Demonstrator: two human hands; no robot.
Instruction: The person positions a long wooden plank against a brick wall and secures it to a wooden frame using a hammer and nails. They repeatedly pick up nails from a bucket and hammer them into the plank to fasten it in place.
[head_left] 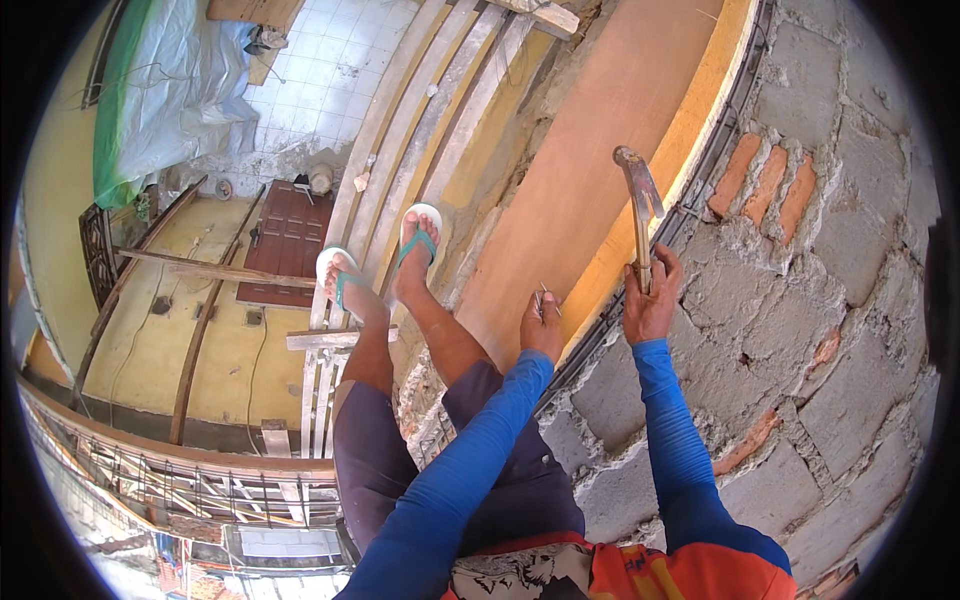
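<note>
Blue stretchy fabric is covering both forearms, its sleeves (490, 425) reaching toward two bare hands. Taking the left hand (543, 325) as the clock's centre, its fingers are closing narrowly around slim, silvery metal nails (541, 298), over a long, flat, brown board (590, 170). Between two and three o'clock, the right hand (652, 293) is wrapping its fingers around the lower handle of a wooden-handled claw hammer (641, 215), whose worn, brownish metal head is pointing to twelve. Beside the board, an orange-yellow strip (608, 260) is running toward one o'clock, with thin, dark rods (728, 120) lining its outer edge. Toward three, a rough grey block wall (860, 210) is showing patches of orange brick (768, 185). Toward ten, two feet in white sandals with teal straps (416, 243) are standing on long, whitish wooden planks (425, 100). Farther off toward ten, a brown panelled door (290, 235) is sitting against a yellow wall (240, 370), and crumpled, translucent plastic sheeting (180, 110) is hanging beyond it.
</note>
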